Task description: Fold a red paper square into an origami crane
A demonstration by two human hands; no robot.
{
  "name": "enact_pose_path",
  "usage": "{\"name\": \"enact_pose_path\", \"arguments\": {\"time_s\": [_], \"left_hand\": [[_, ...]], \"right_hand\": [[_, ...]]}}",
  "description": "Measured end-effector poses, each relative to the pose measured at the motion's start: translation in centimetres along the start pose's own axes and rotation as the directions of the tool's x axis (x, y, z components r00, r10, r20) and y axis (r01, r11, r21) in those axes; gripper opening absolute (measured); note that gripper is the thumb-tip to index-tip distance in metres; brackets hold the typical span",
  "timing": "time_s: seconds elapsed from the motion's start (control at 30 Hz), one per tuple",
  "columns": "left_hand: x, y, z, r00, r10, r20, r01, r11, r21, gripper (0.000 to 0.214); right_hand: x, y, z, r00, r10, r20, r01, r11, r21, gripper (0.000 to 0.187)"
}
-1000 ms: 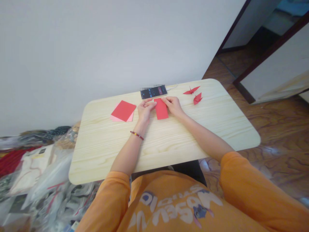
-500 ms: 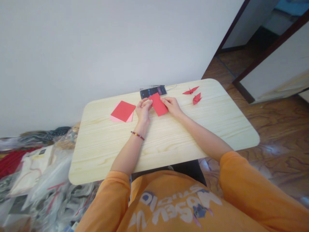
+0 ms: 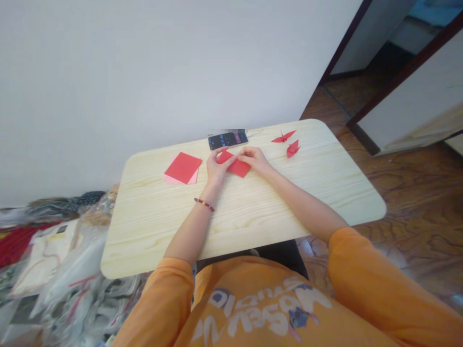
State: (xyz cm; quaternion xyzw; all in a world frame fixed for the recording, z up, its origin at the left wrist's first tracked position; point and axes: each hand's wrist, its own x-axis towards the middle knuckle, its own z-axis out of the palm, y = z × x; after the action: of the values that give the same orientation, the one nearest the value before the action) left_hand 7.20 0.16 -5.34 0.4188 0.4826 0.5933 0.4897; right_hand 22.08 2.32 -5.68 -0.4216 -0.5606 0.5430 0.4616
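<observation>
A folded sheet of red paper lies between my hands near the back of the table. My left hand grips its left part, thumb on top. Pinched at its upper edge are the fingertips of my right hand; the thumbs nearly meet there. To the left rests a small stack of square paper, red on top and pink below. Two red folded paper cranes sit to the right of my right hand.
Behind my hands a phone with a cable lies at the back edge of the pale wooden table, against the wall. Bagged goods and cloth are piled on the left. A wooden floor and doorway are at the right.
The red paper has come down and turned flatter toward the tabletop. My right hand has shifted left along it, and my left thumb now reaches further over the paper.
</observation>
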Motion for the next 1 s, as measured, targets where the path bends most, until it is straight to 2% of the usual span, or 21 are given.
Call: {"name": "enact_pose_path", "arguments": {"time_s": [0.17, 0.37, 0.57, 0.63, 0.73, 0.8, 0.93, 1.0], "left_hand": [[-0.1, 0.0, 0.0, 0.998, -0.034, -0.058, 0.031, 0.998, -0.048, 0.054], [0.9, 0.0, -0.8, 0.980, -0.025, -0.195, -0.001, 0.991, -0.131, 0.051], [1.6, 0.4, -1.6, 0.937, -0.029, -0.348, -0.061, 0.968, -0.243, 0.048], [1.4, 0.5, -1.4, 0.950, -0.029, -0.311, -0.056, 0.964, -0.259, 0.047], [0.9, 0.4, -0.8, 0.974, -0.045, -0.220, -0.015, 0.964, -0.266, 0.044], [0.6, 0.3, -0.6, 0.982, -0.021, -0.188, -0.022, 0.975, -0.221, 0.038], [0.5, 0.6, -0.9, 0.994, 0.035, -0.104, -0.034, 0.999, 0.008, 0.031], [0.5, 0.9, -1.3, 0.995, 0.091, -0.034, -0.084, 0.982, 0.168, 0.026]], "right_hand": [[-0.1, -0.3, 0.1, 1.000, 0.004, 0.016, -0.004, 0.999, -0.038, 0.020], [0.4, -0.3, -0.6, 0.998, 0.055, -0.021, -0.055, 0.998, 0.001, 0.013], [0.7, -0.5, -1.3, 0.978, 0.117, -0.173, -0.113, 0.993, 0.033, 0.016], [0.7, -0.5, -1.0, 0.977, 0.092, -0.191, -0.081, 0.995, 0.067, 0.020], [0.5, -0.4, -0.4, 0.995, 0.010, -0.103, 0.002, 0.993, 0.117, 0.033], [0.3, -0.2, -0.1, 0.998, 0.000, -0.064, 0.009, 0.990, 0.139, 0.036], [0.3, 0.1, -0.2, 0.987, 0.007, -0.162, 0.016, 0.990, 0.141, 0.032], [0.3, 0.1, -0.4, 0.983, -0.010, -0.183, 0.029, 0.994, 0.101, 0.030]]}}
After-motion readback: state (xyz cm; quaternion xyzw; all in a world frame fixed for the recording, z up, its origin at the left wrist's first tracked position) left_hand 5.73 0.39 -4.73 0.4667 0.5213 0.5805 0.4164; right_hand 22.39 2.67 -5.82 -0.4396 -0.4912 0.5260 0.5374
